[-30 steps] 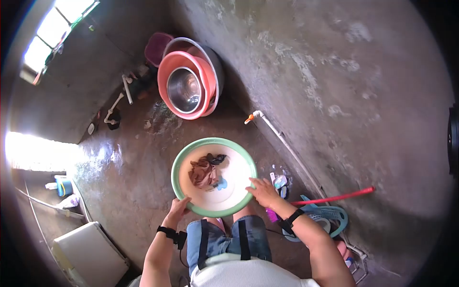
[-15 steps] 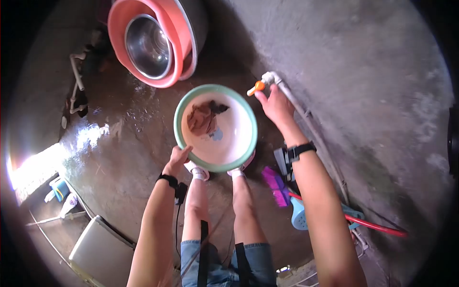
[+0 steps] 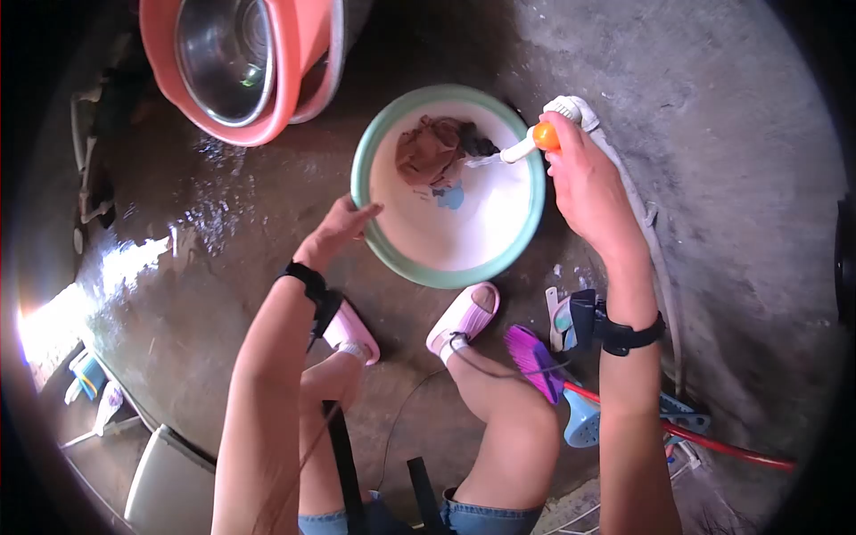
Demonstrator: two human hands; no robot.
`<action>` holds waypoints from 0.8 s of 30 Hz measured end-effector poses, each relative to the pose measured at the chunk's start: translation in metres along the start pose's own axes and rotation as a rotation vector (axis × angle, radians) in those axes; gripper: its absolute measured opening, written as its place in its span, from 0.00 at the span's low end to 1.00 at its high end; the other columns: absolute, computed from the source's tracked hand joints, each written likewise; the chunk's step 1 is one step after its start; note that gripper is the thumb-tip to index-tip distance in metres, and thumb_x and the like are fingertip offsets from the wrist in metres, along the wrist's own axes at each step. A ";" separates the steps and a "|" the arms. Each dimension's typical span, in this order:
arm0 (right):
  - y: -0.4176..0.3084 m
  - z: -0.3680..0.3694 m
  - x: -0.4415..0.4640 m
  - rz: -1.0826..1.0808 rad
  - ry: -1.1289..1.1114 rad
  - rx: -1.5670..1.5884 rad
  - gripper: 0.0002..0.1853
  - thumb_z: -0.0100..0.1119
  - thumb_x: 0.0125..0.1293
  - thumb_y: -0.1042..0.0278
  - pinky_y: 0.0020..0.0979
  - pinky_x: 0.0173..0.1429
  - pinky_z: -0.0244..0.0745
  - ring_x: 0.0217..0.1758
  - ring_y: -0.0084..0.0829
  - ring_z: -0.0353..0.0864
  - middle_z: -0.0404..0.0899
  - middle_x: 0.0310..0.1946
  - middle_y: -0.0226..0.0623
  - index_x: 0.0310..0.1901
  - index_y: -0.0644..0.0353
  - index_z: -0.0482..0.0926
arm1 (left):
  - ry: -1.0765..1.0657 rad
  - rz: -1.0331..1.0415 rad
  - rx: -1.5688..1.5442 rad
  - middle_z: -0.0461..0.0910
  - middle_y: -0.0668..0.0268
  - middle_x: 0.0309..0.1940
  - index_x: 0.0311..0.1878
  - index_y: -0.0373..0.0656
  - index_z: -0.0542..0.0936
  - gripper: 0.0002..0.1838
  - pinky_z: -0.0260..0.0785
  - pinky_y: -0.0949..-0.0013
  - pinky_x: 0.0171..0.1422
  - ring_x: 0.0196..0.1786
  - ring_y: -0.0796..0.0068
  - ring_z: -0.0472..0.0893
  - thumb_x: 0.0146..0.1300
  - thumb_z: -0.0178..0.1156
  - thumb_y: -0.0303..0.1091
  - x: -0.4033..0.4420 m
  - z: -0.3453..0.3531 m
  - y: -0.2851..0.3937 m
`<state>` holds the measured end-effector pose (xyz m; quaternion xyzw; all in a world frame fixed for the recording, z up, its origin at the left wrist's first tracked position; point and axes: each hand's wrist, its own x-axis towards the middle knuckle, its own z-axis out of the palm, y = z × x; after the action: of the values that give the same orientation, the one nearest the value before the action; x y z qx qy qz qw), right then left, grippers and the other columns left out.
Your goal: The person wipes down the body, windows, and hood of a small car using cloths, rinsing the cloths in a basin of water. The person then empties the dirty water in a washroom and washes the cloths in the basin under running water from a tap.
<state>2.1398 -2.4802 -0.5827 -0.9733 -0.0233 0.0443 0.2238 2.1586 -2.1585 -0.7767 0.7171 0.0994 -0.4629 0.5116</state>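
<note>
My left hand (image 3: 337,227) is closed on the left rim of a white basin (image 3: 486,232) with a green edge, its thumb over the rim. Inside lies a crumpled brown cloth (image 3: 430,152) with a dark part at its right end. My right hand (image 3: 590,183) has its fingers around the orange handle of a white tap (image 3: 521,149). The spout reaches over the basin's right rim, and a thin stream of water runs from it onto the basin's inside near the cloth.
Pink tubs (image 3: 285,80) with a metal bowl (image 3: 225,61) stand at the upper left. A pipe (image 3: 655,232) follows the wall on the right. Near my pink slippers (image 3: 464,316) lie a purple brush (image 3: 535,361) and a blue plastic piece (image 3: 581,419). The floor is wet.
The basin has moved right and up, under the tap, with my left hand on its rim. My right hand has closed round the tap handle, and water now flows. My feet have moved apart.
</note>
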 end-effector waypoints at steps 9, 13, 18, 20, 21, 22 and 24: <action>0.038 0.055 -0.014 0.061 0.310 0.953 0.22 0.54 0.66 0.75 0.20 0.36 0.73 0.36 0.22 0.79 0.75 0.44 0.36 0.60 0.60 0.62 | 0.339 0.400 1.256 0.77 0.49 0.49 0.57 0.40 0.73 0.30 0.57 0.52 0.69 0.62 0.52 0.68 0.55 0.63 0.47 0.074 -0.060 0.028; 0.071 0.133 -0.018 0.508 -0.070 1.421 0.13 0.50 0.72 0.61 0.19 0.31 0.70 0.32 0.25 0.79 0.77 0.35 0.36 0.49 0.60 0.71 | 0.217 0.472 1.436 0.81 0.55 0.42 0.47 0.40 0.80 0.14 0.71 0.56 0.55 0.47 0.57 0.80 0.62 0.55 0.37 0.058 -0.084 0.102; 0.091 0.212 0.036 0.508 -0.212 1.727 0.13 0.48 0.72 0.60 0.17 0.22 0.61 0.24 0.20 0.71 0.74 0.26 0.31 0.37 0.61 0.73 | -0.189 0.387 0.523 0.80 0.66 0.30 0.41 0.36 0.80 0.19 0.76 0.70 0.39 0.37 0.77 0.82 0.68 0.54 0.46 0.070 -0.006 0.124; 0.101 0.231 0.045 0.414 -0.222 1.668 0.13 0.47 0.72 0.60 0.13 0.20 0.57 0.21 0.19 0.71 0.75 0.26 0.31 0.34 0.60 0.73 | -0.157 0.244 0.251 0.80 0.64 0.30 0.42 0.37 0.79 0.18 0.76 0.69 0.39 0.35 0.74 0.82 0.69 0.51 0.45 0.085 0.051 0.119; 0.099 0.234 0.044 0.416 -0.215 1.650 0.13 0.47 0.72 0.60 0.13 0.20 0.57 0.21 0.19 0.71 0.75 0.26 0.31 0.34 0.60 0.73 | -0.155 0.176 0.047 0.80 0.63 0.29 0.42 0.37 0.78 0.17 0.76 0.68 0.38 0.35 0.72 0.81 0.70 0.50 0.43 0.096 0.075 0.113; 0.094 0.237 0.043 0.590 -0.089 1.498 0.13 0.47 0.72 0.61 0.15 0.22 0.63 0.23 0.22 0.74 0.77 0.28 0.33 0.34 0.60 0.74 | -0.146 0.150 -0.088 0.80 0.62 0.28 0.39 0.35 0.78 0.16 0.76 0.68 0.35 0.33 0.71 0.81 0.69 0.49 0.40 0.104 0.094 0.107; 0.107 0.257 0.046 0.717 -0.016 1.428 0.10 0.41 0.70 0.69 0.21 0.25 0.71 0.25 0.23 0.78 0.79 0.29 0.32 0.42 0.60 0.74 | -0.092 0.154 -0.229 0.79 0.62 0.25 0.35 0.33 0.78 0.15 0.74 0.67 0.29 0.28 0.69 0.80 0.67 0.47 0.35 0.133 0.120 0.088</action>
<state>2.1635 -2.4623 -0.8633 -0.5428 0.3234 0.1250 0.7650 2.2189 -2.3420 -0.8276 0.6375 0.0726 -0.4402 0.6281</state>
